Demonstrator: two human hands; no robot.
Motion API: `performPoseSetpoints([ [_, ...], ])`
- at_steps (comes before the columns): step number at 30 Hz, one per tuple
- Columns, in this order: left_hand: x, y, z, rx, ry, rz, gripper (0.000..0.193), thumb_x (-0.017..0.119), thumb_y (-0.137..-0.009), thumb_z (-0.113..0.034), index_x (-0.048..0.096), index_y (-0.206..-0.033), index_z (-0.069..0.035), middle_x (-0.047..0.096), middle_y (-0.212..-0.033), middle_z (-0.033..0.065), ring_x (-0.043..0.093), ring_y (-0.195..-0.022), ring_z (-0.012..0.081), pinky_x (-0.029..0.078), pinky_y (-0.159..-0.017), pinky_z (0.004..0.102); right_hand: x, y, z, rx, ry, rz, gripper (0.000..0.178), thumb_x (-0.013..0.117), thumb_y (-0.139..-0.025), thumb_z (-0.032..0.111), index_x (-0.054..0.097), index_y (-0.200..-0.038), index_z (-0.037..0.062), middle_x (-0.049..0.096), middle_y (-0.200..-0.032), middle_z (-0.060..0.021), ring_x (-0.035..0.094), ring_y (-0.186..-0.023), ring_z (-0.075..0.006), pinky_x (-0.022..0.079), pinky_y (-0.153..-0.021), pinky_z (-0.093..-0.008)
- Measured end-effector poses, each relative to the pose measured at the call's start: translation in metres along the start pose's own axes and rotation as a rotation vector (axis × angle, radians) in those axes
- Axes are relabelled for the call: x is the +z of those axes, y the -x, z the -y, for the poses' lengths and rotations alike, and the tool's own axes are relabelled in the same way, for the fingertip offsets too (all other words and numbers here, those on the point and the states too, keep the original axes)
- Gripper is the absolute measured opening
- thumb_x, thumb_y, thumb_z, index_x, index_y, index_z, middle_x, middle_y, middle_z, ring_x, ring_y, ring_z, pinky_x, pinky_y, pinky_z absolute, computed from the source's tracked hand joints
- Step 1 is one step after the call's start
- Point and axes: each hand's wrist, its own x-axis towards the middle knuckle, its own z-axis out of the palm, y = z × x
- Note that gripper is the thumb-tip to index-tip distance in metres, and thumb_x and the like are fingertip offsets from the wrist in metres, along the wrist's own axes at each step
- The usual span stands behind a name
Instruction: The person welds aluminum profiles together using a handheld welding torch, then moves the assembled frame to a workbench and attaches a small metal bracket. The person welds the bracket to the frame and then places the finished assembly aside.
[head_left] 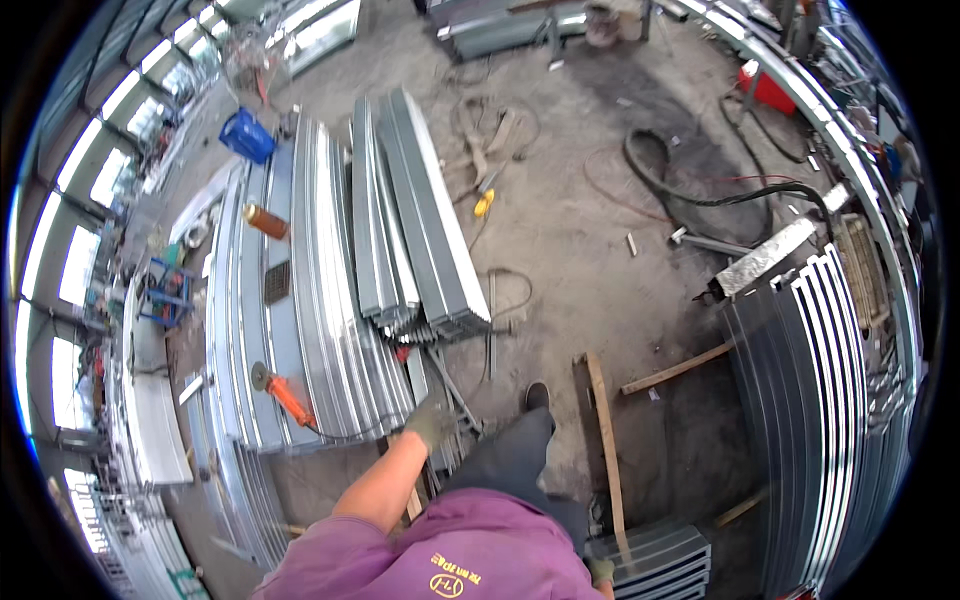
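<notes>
My left hand (430, 423), in a grey-green work glove, hangs beside the near end of the long metal profiles, close to narrow metal strips (452, 452). Its fingers are too unclear to read. Only a small part of my gloved right hand (602, 572) shows, low in the view beside a short stack of grey metal profiles (668, 556); my body hides the rest. Whether it touches that stack I cannot tell. To the left, an orange angle grinder (290, 400) lies on the flat metal sheets (262, 345), its cord running toward my left hand.
Bundled profiles (425, 200) lie ahead on the left, near a blue bin (247, 136) and a brown cylinder (265, 221). Wooden battens (603, 430) cross the floor at right, before dark profiles (775, 420). A thick black hose (700, 200) loops farther off; a yellow-handled tool (484, 204) lies ahead.
</notes>
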Motion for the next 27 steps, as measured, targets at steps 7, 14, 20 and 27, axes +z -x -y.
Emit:
performPoseSetpoints([
  [7,0.051,-0.086,-0.045,0.069,0.243,-0.091,0.091,0.056,-0.106,-0.063,0.034,-0.165,0.003,0.049,-0.164,0.0222,0.049,-0.148,0.0422,0.042,-0.120,0.0572,-0.283,-0.083,0.050,0.417,-0.918,-0.450,0.031,0.074,-0.095,0.017,0.080,-0.116,-0.0050,0.083,-0.102,-0.0139,0.077,-0.094,-0.0224,0.060,-0.088,-0.0370],
  [14,0.108,-0.133,-0.089,0.119,0.553,-0.201,0.077,0.061,-0.104,-0.062,0.048,-0.153,-0.005,0.060,-0.141,0.0156,0.061,-0.121,0.0338,0.051,-0.105,0.0534,-0.497,-0.233,0.044,0.303,-0.809,-0.402,0.028,0.071,-0.097,0.016,0.079,-0.109,-0.0076,0.080,-0.091,-0.0127,0.072,-0.073,-0.0181,0.058,-0.069,-0.0357],
  [20,0.131,-0.177,-0.099,0.099,0.737,-0.324,0.074,0.065,-0.103,-0.061,0.050,-0.149,-0.006,0.059,-0.135,0.0133,0.061,-0.115,0.0310,0.053,-0.100,0.0513,-0.636,-0.435,0.067,-0.227,0.022,-0.319,0.027,0.071,-0.096,0.022,0.080,-0.106,-0.0017,0.080,-0.096,-0.0204,0.077,-0.085,-0.0288,0.060,-0.079,-0.0431],
  [27,0.167,-0.243,-0.098,0.045,0.914,-0.414,0.086,0.067,-0.103,-0.056,0.034,-0.165,-0.006,0.053,-0.150,0.0161,0.060,-0.124,0.0346,0.053,-0.103,0.0516,-0.768,-0.503,0.175,-0.134,-0.195,-0.143,0.029,0.070,-0.097,0.021,0.079,-0.113,-0.0008,0.080,-0.106,-0.0214,0.077,-0.101,-0.0361,0.057,-0.091,-0.0433],
])
